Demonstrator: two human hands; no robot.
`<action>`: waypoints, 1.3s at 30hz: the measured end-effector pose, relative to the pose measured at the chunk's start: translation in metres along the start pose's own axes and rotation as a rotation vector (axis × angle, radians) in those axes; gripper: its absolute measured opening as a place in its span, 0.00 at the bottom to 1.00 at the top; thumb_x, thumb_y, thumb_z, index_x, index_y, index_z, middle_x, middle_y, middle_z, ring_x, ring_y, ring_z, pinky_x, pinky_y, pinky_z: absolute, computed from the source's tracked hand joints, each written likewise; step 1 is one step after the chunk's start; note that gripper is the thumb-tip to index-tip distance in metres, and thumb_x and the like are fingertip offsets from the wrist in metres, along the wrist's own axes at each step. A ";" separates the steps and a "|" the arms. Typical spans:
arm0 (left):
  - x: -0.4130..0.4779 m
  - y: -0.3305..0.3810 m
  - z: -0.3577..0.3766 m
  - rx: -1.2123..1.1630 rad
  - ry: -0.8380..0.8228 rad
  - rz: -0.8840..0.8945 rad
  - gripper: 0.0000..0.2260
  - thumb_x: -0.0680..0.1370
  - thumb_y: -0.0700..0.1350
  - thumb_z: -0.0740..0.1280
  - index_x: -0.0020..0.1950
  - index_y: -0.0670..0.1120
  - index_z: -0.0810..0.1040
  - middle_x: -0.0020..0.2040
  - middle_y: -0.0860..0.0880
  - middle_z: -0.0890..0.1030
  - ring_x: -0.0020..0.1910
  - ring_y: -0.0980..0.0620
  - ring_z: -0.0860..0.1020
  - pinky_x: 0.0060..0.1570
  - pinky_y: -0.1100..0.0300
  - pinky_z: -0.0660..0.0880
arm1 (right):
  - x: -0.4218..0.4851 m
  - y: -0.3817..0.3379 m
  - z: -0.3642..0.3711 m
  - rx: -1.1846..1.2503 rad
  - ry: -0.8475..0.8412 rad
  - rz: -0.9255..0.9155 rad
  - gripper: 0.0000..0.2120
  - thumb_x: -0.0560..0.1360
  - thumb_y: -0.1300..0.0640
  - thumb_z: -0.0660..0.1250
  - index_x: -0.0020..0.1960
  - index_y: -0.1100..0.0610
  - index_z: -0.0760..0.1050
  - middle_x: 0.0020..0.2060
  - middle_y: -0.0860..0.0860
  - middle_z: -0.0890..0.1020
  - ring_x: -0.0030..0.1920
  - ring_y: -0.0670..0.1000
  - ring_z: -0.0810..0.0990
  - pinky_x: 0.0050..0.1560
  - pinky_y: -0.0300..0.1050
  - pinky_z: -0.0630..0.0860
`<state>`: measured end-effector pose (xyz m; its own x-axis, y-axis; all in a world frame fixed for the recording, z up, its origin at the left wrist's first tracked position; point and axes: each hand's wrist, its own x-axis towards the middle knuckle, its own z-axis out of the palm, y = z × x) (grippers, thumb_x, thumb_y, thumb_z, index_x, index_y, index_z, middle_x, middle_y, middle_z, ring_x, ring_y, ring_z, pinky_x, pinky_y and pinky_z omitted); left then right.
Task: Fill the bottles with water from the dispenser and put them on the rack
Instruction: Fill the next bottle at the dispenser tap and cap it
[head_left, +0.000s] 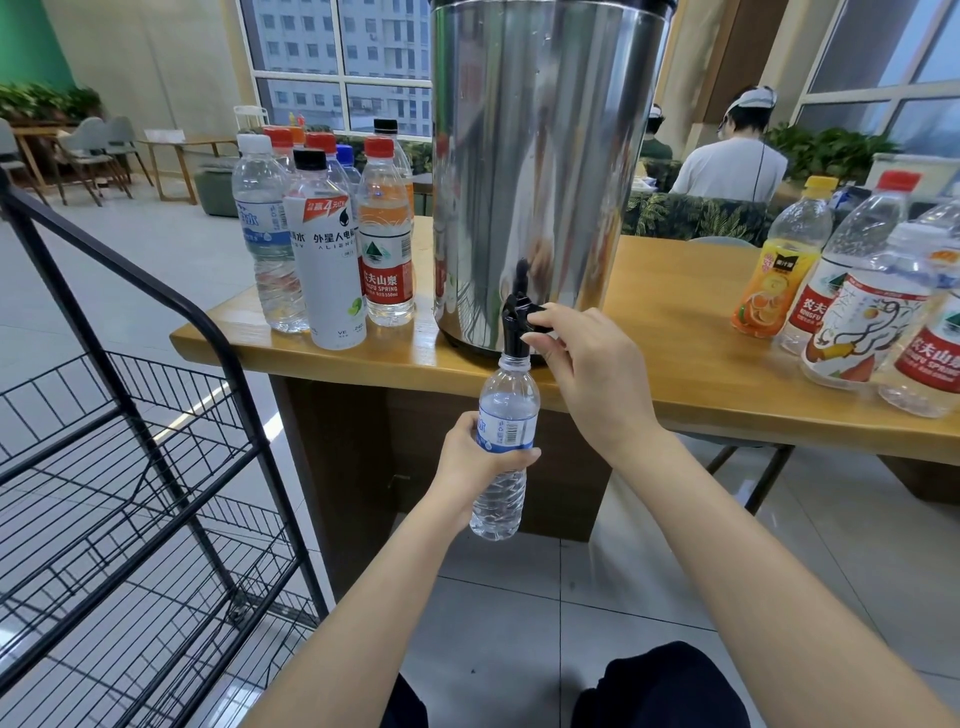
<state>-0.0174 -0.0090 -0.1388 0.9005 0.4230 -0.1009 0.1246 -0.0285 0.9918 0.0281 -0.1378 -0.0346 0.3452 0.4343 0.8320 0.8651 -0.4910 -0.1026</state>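
Left hand (467, 457), nearer me, grips the bottle (506, 415) mid-body: upright, mouth directly under the spout (516, 338) of the dispenser (545, 156). Right hand (592, 374) pinches the tap lever (537, 318) above. Fill level is unclear, possibly low. Rack (254, 436) is on my left.

Left hand (470, 460) is gripping an uncapped clear bottle (511, 395) around its blue label, holding it upright with its mouth right under the black tap (517, 338) of the steel dispenser (540, 156). Right hand (589, 376) is pinching the tap lever (540, 318). Dispenser is standing on the wooden table (675, 374), between a capped bottle group (324, 249) and more bottles (857, 312) at right. Black wire rack (130, 467) is standing just left of the table.
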 end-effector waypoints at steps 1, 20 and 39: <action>0.000 0.000 0.000 0.000 0.001 -0.001 0.31 0.65 0.42 0.81 0.65 0.49 0.72 0.58 0.51 0.79 0.57 0.53 0.77 0.55 0.57 0.75 | 0.000 0.000 0.000 0.003 -0.001 0.001 0.14 0.78 0.54 0.62 0.56 0.61 0.79 0.46 0.54 0.84 0.43 0.50 0.78 0.40 0.38 0.68; 0.002 0.000 0.001 0.018 0.007 0.013 0.31 0.65 0.43 0.81 0.64 0.48 0.72 0.58 0.50 0.79 0.58 0.52 0.77 0.58 0.55 0.76 | 0.000 0.006 -0.001 0.033 -0.017 -0.031 0.14 0.77 0.55 0.62 0.57 0.61 0.79 0.46 0.54 0.84 0.42 0.51 0.79 0.38 0.39 0.71; 0.005 -0.003 0.003 0.034 0.035 0.048 0.31 0.65 0.43 0.81 0.63 0.49 0.71 0.57 0.52 0.78 0.55 0.55 0.77 0.50 0.62 0.75 | 0.007 0.014 -0.011 -0.005 -0.069 -0.131 0.13 0.77 0.55 0.63 0.57 0.60 0.80 0.50 0.53 0.84 0.47 0.53 0.81 0.40 0.46 0.79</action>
<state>-0.0118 -0.0095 -0.1421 0.8907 0.4518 -0.0498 0.0962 -0.0803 0.9921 0.0385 -0.1503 -0.0242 0.2540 0.5452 0.7989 0.9026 -0.4305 0.0068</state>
